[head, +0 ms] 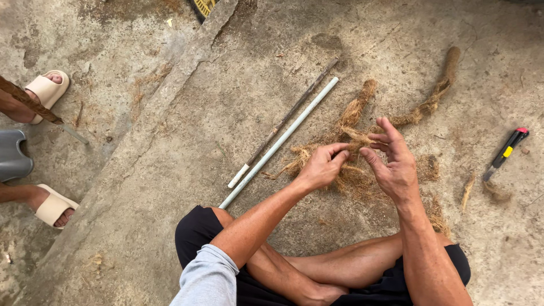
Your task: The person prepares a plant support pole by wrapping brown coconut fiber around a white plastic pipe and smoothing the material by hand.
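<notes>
I sit cross-legged on a concrete floor. My left hand (322, 165) pinches a strand of brown coconut fibre (356, 136) between thumb and fingers. My right hand (393, 161) is beside it, fingers partly spread, its fingertips on the same strand. Below both hands lies a loose pile of fibre (351, 178). A twisted fibre rope (422, 107) runs from the pile up to the right, ending in a thick rolled end (451, 63).
A white pipe (280, 141) and a thin dark stick (292, 110) lie side by side left of the pile. A black, red and yellow utility knife (505, 153) lies at right. Another person's feet in beige slides (48, 89) (52, 207) are at far left.
</notes>
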